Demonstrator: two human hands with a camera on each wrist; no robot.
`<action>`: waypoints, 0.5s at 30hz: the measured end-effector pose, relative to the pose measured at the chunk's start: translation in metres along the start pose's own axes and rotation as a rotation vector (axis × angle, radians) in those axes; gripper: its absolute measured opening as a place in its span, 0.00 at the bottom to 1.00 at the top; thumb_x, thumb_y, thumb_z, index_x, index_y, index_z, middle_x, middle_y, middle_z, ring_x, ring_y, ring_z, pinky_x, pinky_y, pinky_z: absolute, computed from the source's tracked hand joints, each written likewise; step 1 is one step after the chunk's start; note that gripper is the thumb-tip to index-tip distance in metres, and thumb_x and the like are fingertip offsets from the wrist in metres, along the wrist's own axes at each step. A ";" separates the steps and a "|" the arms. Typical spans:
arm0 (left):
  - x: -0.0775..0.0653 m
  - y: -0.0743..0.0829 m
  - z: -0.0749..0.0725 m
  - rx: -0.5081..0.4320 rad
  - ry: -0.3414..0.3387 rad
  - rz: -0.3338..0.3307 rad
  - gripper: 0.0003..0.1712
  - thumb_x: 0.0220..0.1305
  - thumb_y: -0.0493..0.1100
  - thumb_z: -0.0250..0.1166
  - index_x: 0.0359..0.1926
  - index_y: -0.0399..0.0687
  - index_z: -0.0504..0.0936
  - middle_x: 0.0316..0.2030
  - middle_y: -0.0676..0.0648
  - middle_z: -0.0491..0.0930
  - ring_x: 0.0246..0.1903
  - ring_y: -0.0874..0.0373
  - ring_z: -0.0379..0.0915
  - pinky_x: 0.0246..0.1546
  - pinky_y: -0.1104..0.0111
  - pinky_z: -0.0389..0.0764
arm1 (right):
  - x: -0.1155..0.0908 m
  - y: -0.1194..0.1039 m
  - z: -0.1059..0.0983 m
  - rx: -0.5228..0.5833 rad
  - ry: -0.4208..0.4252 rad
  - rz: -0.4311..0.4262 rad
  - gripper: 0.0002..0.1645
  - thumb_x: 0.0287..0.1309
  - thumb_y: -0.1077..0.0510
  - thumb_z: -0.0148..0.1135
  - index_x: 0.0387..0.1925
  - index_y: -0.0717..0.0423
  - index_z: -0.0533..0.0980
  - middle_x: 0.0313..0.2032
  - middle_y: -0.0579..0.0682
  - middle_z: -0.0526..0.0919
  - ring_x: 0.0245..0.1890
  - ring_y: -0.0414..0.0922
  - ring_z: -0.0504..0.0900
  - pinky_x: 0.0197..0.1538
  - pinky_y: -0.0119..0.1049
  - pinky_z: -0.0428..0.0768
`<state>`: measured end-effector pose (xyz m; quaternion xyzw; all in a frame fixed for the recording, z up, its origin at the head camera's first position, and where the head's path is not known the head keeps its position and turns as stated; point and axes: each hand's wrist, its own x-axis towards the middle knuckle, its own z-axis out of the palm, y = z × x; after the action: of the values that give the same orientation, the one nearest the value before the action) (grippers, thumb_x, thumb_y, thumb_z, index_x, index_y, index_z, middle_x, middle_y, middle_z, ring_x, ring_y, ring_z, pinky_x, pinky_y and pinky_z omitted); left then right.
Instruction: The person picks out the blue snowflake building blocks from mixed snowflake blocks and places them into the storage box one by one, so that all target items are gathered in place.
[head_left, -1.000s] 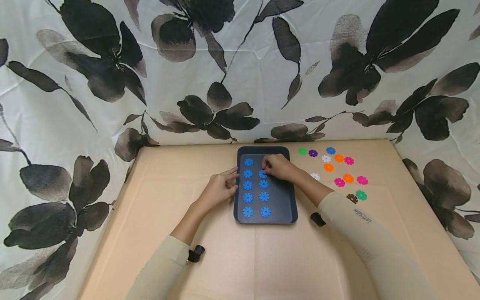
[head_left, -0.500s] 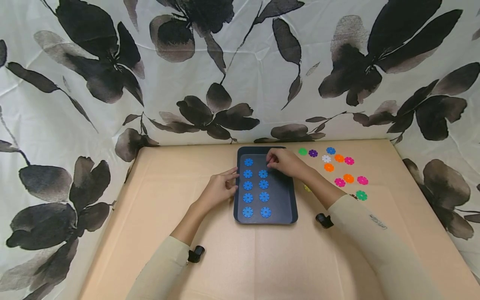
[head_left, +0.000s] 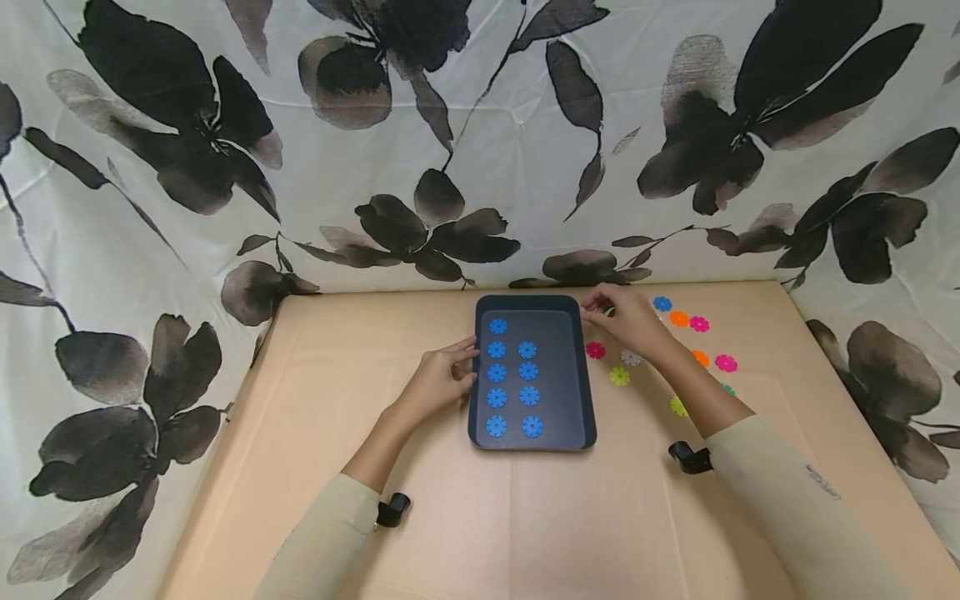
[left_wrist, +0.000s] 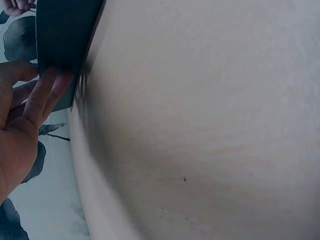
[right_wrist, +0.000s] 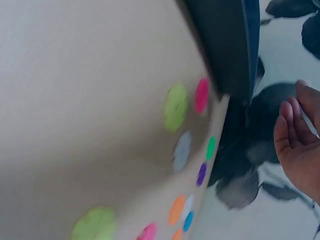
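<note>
A dark grey rectangular tray (head_left: pixel 562 375) lies on the table, with two columns of blue flower-shaped discs (head_left: pixel 528 372) inside. Against the tray's left side my left hand (head_left: pixel 435 379) rests its fingertips; the left wrist view shows these fingers lying along the tray's outer wall (left_wrist: pixel 62 35). My right hand (head_left: pixel 626 321) hovers just beyond the tray's upper right corner, over the loose discs. In the right wrist view its fingers (right_wrist: pixel 290 117) are loosely bent with nothing between them. A green disc (head_left: pixel 610 312) shows partly behind this hand.
Loose flower-shaped discs lie right of the tray, among them a pink one (head_left: pixel 595 350), a yellow-green one (head_left: pixel 619 377), a white one (head_left: pixel 631 357) and a blue one (head_left: pixel 662 304). The right forearm hides some. A floral cloth (head_left: pixel 480 150) hangs behind the table.
My right hand has let go of the top blue disc in the tray's right column, lifted off and moved right past the tray's edge. My left hand has stayed at the tray's side.
</note>
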<state>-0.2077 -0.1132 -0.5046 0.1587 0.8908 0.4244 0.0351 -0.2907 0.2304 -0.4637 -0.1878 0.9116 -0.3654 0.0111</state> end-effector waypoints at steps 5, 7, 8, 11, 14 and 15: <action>-0.001 0.000 0.000 0.000 -0.001 0.003 0.25 0.62 0.30 0.69 0.61 0.29 0.80 0.71 0.38 0.71 0.26 0.63 0.76 0.28 0.75 0.78 | -0.007 0.033 -0.012 -0.003 0.078 0.037 0.13 0.65 0.61 0.69 0.48 0.62 0.80 0.41 0.57 0.86 0.42 0.51 0.83 0.45 0.27 0.79; -0.001 0.001 0.000 -0.001 -0.004 0.003 0.25 0.62 0.30 0.69 0.61 0.29 0.80 0.71 0.38 0.71 0.26 0.63 0.75 0.28 0.75 0.78 | -0.010 0.045 -0.017 -0.007 0.107 0.052 0.13 0.65 0.61 0.69 0.49 0.63 0.80 0.41 0.58 0.86 0.42 0.52 0.83 0.43 0.24 0.77; -0.001 0.002 0.000 -0.001 -0.005 0.002 0.25 0.62 0.30 0.69 0.61 0.28 0.80 0.71 0.37 0.71 0.26 0.63 0.75 0.27 0.75 0.78 | -0.011 0.051 -0.019 -0.013 0.117 0.056 0.13 0.65 0.61 0.69 0.49 0.63 0.80 0.41 0.59 0.86 0.42 0.53 0.83 0.43 0.23 0.76; -0.001 0.003 -0.001 0.003 -0.003 -0.001 0.25 0.62 0.30 0.69 0.61 0.28 0.80 0.72 0.37 0.71 0.26 0.64 0.75 0.27 0.75 0.78 | -0.014 0.065 -0.027 -0.019 0.139 0.095 0.14 0.67 0.61 0.68 0.51 0.64 0.80 0.43 0.60 0.85 0.43 0.54 0.83 0.44 0.27 0.77; -0.001 0.004 -0.001 0.007 0.000 0.001 0.25 0.62 0.30 0.69 0.61 0.29 0.80 0.71 0.37 0.71 0.26 0.63 0.75 0.28 0.75 0.79 | -0.017 0.076 -0.034 -0.026 0.141 0.142 0.17 0.69 0.60 0.65 0.56 0.64 0.79 0.47 0.63 0.84 0.47 0.58 0.82 0.50 0.40 0.81; -0.001 0.004 -0.002 0.010 0.000 0.000 0.25 0.63 0.30 0.69 0.61 0.29 0.80 0.71 0.38 0.71 0.26 0.63 0.75 0.28 0.75 0.79 | -0.017 0.079 -0.036 -0.030 0.136 0.163 0.19 0.70 0.59 0.64 0.57 0.64 0.78 0.49 0.64 0.84 0.49 0.59 0.82 0.52 0.46 0.81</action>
<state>-0.2057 -0.1124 -0.5007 0.1590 0.8928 0.4200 0.0342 -0.3065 0.3126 -0.4922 -0.0878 0.9278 -0.3617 -0.0240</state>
